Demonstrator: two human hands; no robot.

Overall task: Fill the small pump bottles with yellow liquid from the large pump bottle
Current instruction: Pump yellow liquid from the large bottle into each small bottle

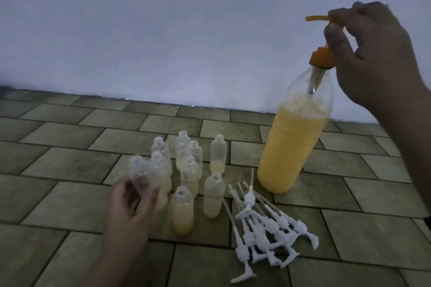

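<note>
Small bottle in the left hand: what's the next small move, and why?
Probably carry the small bottle up under the orange spout. The left hand holds it low and far left of the spout, while the right hand grips the large bottle's pump.

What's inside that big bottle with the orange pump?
The large pump bottle holds cloudy yellow liquid up to about its shoulder, foam on top and air above. The pump's tube dips down from the orange cap; its lower end is hidden in the liquid.
</note>
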